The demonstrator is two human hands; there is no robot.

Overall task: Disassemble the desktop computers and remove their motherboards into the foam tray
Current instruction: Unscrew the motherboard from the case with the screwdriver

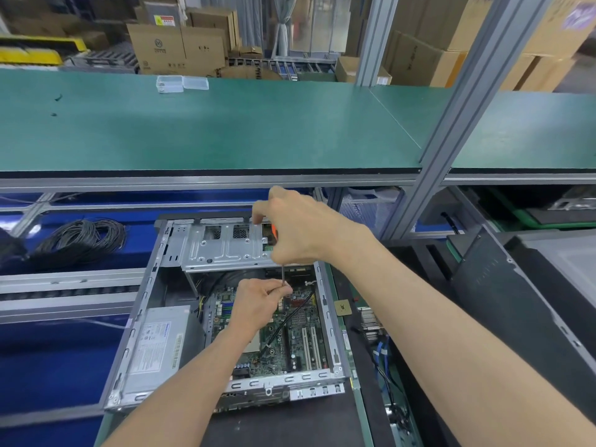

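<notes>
The motherboard point(290, 330) lies flat in the floor of the open desktop case point(329, 317), filling its right half, with a black cable point(290, 317) running across it. Both hands work directly above the board. The left hand point(258, 301) hovers over the board's upper middle, fingers pinching the thin metal shaft of a screwdriver point(283, 275) near its tip. At 12 o'clock from it, the right hand point(296, 230) is curled round the screwdriver's orange handle, held upright above the silver drive cage point(222, 246). At 9 o'clock from the board, inside the same case, sits the grey power supply point(158, 346). Just outside the case at 3 o'clock a small square chip point(342, 307) rests on the bench point(290, 427), with a finned heatsink point(371, 321) beside it. A coil of black wire point(80, 240) lies well apart at 10 o'clock, and a green shelf point(225, 124) spans above
</notes>
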